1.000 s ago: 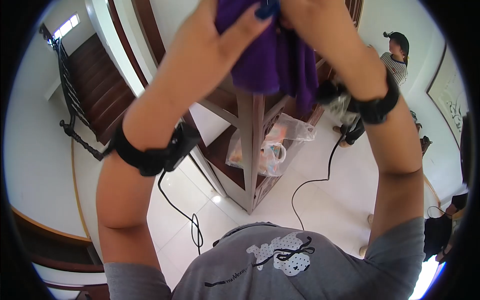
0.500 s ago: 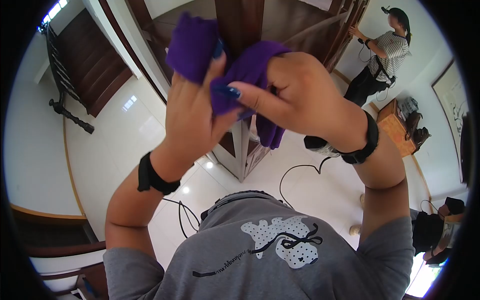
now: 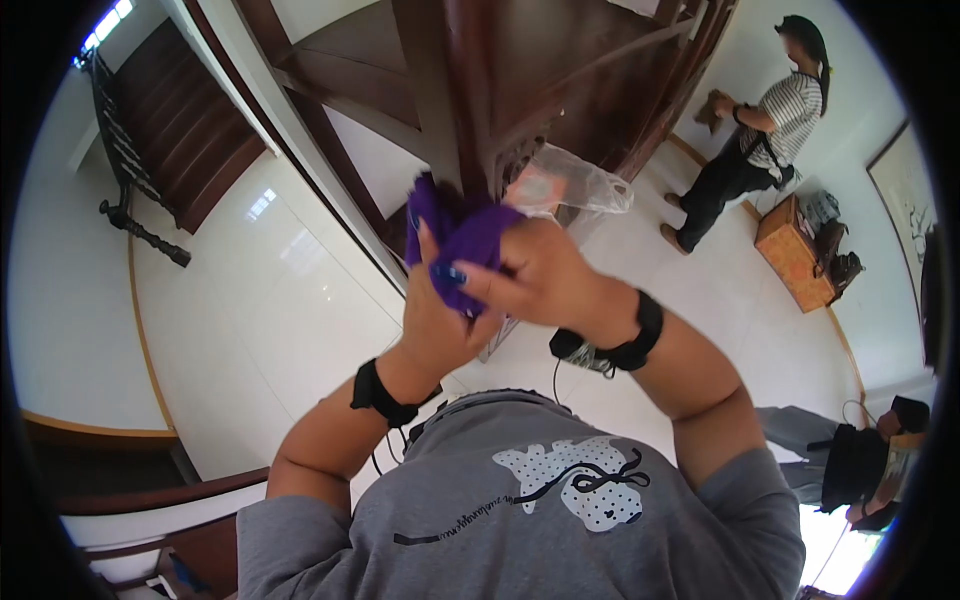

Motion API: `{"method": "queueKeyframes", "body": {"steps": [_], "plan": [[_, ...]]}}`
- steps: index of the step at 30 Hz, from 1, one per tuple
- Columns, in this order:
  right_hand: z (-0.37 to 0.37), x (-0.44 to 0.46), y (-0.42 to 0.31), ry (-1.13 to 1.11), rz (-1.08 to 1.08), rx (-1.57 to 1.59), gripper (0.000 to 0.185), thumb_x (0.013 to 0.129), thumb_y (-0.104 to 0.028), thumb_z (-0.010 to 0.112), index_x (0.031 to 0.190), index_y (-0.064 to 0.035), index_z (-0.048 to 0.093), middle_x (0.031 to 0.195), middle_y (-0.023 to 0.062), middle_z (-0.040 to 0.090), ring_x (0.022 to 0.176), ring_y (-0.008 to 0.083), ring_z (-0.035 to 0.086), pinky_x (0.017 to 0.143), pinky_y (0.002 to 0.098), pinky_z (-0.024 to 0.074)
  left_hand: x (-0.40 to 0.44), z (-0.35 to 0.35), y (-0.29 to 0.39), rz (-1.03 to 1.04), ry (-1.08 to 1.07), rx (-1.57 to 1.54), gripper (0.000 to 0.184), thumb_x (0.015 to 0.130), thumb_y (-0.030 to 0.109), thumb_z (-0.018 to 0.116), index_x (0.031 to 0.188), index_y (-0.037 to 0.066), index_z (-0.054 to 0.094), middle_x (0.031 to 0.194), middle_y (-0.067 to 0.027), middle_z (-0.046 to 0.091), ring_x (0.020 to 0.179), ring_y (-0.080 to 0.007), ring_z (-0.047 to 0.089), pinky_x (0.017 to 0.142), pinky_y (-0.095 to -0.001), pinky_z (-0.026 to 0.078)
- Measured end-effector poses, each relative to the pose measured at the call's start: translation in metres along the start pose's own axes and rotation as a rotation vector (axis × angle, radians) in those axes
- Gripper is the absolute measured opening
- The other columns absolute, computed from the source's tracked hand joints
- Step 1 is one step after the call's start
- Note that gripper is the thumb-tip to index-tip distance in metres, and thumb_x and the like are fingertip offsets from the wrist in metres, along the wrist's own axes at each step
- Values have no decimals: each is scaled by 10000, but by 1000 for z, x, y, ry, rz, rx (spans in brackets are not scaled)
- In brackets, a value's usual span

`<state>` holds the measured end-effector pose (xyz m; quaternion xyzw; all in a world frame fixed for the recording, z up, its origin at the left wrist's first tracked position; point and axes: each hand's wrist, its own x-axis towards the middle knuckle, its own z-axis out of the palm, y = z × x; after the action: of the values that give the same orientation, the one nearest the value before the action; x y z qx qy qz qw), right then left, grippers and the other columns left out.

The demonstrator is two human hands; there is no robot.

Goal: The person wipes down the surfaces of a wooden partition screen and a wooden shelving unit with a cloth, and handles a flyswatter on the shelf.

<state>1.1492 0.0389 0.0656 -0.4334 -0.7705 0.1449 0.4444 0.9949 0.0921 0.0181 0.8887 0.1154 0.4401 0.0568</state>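
Observation:
A bunched purple cloth is gripped between my two hands in front of my chest. My left hand holds its left side, with fingers partly wrapped in the fabric. On the right side, my right hand closes over the cloth, its thumb lying across the front. Behind the cloth stands a dark brown wooden post of a shelf unit; the cloth overlaps it in view, and I cannot tell exactly where they touch. Both wrists wear black bands.
A clear plastic bag lies at the shelf's right. One person in a striped shirt stands at the back right, near a wooden chest with things on it. Another person is at the lower right. Stairs rise at the left.
Both hands have come down and closer to my body with the purple cloth. The plastic bag now shows. The person in stripes has drawn their hands back from the furniture.

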Motion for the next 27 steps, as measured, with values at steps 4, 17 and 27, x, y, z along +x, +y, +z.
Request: {"method": "queueKeyframes", "body": {"steps": [4,17,27], "plan": [[23,-20,39,-216,11,-63,130,819,-216,662,829,-90,694,772,112,657,624,289,616,570,336,482,-61,31,-15,-203,-202,37,995,712,251,715,1391,-174,125,1101,-268,541,943,-418,556,908,-482,416],[87,-58,49,-471,193,454,159,850,-126,594,970,-28,631,870,144,643,781,317,631,708,370,494,-125,14,34,-670,-159,-134,987,646,332,779,1413,-14,264,1298,-301,435,1239,-464,400,1030,-490,332],[142,-61,3,-757,41,615,268,916,-243,542,978,9,609,884,117,643,780,217,609,705,322,480,-179,-38,106,-942,-86,-1,951,743,417,738,1432,-3,234,1301,-288,433,1231,-442,412,1004,-498,342]]}}
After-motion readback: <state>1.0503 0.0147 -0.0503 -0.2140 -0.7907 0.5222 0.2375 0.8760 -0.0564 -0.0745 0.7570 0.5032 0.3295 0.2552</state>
